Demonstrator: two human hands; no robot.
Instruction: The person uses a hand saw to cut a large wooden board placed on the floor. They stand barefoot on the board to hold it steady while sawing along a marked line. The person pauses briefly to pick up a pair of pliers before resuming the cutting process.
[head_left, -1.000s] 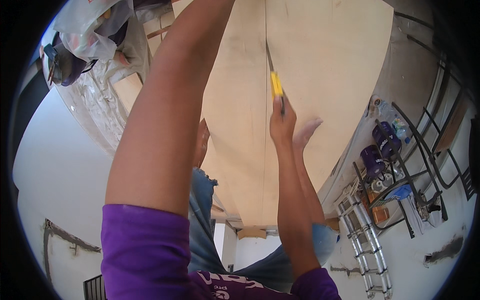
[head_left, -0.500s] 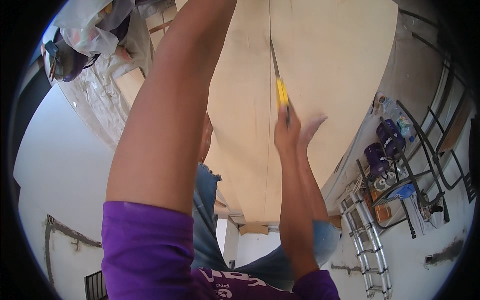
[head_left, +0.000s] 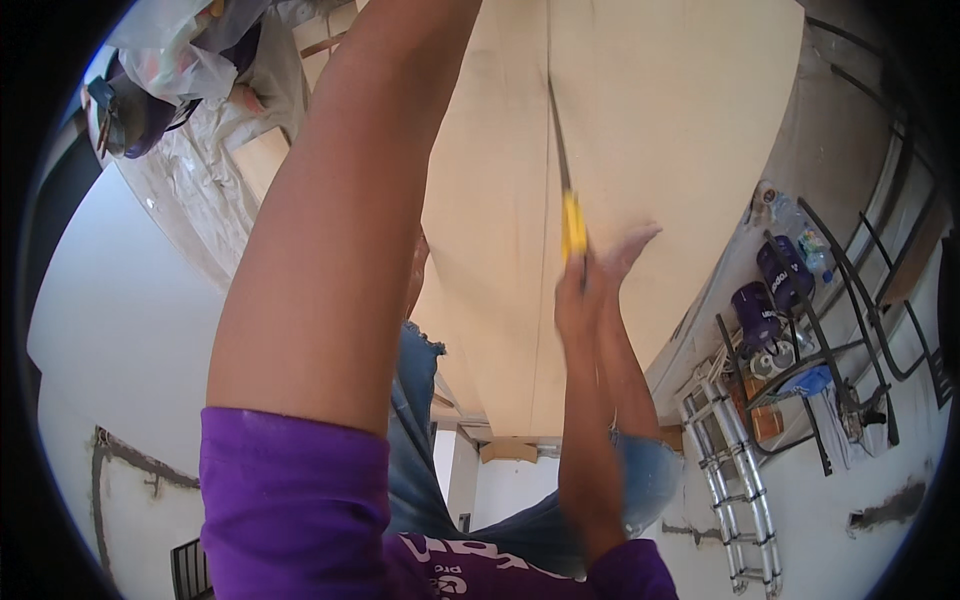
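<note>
Against smooth pale board (head_left: 660, 130), right hand (head_left: 590, 290) gripping yellow-handled blade (head_left: 572, 228).

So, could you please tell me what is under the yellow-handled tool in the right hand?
The pale board lies under the yellow-handled tool, its blade along a thin line. The right hand covers the handle's lower end.

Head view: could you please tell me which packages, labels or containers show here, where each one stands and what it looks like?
Two purple buckets: at right, side by side near the ladder; round, dark purple with pale printing.
Plastic bottle: above the buckets; small, clear, coloured label.
Plastic bags: upper left; crumpled, translucent white.
No screens or signs.
The right hand holds a yellow cutter against the pale board.
</note>
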